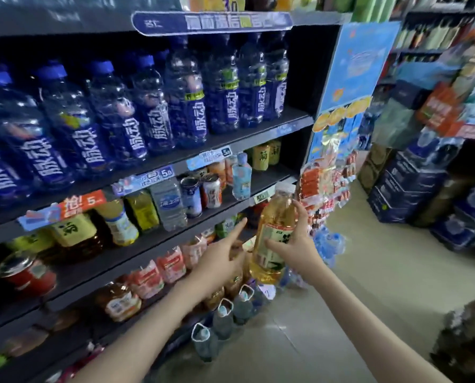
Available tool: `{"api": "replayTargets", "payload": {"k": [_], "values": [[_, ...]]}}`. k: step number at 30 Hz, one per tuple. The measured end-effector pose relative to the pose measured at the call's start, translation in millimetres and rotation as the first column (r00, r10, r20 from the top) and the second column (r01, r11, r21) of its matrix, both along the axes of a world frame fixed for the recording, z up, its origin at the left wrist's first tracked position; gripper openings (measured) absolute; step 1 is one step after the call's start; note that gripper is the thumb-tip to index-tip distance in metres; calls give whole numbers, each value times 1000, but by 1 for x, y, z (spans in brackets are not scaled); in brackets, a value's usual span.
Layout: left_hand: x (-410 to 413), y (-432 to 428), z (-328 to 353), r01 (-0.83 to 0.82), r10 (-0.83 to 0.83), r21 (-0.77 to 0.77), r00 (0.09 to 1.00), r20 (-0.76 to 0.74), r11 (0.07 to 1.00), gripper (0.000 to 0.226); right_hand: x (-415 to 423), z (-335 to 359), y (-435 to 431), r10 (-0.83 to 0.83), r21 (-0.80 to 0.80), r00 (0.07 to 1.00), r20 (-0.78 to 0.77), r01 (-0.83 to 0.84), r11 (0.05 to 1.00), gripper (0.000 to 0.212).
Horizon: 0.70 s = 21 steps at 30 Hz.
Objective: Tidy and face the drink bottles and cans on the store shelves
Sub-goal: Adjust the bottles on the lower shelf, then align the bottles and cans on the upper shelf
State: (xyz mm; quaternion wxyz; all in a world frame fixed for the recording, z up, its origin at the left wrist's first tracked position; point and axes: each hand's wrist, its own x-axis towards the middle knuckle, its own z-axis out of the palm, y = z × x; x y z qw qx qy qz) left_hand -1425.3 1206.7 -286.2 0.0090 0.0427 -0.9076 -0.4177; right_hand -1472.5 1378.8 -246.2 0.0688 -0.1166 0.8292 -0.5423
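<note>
My right hand (295, 244) grips a large amber tea bottle (275, 225) with a white cap and green-and-white label, held upright in front of the right end of the shelves. My left hand (222, 252) reaches toward the shelf with its fingers straight, index pointing up and right, holding nothing. Blue-labelled water bottles (153, 106) line the upper shelf. The middle shelf (230, 201) carries yellow-labelled tea bottles (73, 230), a clear water bottle (170, 205), cans (211, 189) and a light-blue bottle (241, 176).
Pink and orange drink packs (172, 265) fill the lower shelf. Water bottles with handles (222, 316) stand on the floor at the shelf's foot. Snack packets (324, 186) hang on the shelf end. Stacked dark-blue cartons (404, 186) and water packs sit across the aisle on the right.
</note>
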Motion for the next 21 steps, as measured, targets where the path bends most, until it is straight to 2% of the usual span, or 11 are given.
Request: {"api": "replayTargets", "payload": {"k": [7, 12, 14, 17, 21], "values": [[-44, 11, -15, -319, 320, -22, 948, 3, 947, 72, -91, -20, 18, 113, -4, 991, 66, -113, 994, 91], [-93, 8, -28, -461, 460, -62, 888, -24, 885, 70, -147, -35, 5, 205, -24, 976, 69, -203, 979, 87], [-111, 7, -27, -490, 490, -87, 871, -27, 867, 69, -166, -38, -1, 204, -16, 975, 90, -204, 979, 79], [-138, 2, -24, -539, 538, -132, 842, -49, 832, 70, -195, -43, -9, 222, 28, 971, 84, -225, 974, 54], [-168, -4, -29, -630, 622, -222, 775, -112, 744, 68, -222, -63, -19, 233, 11, 970, 66, -234, 972, 57]]}}
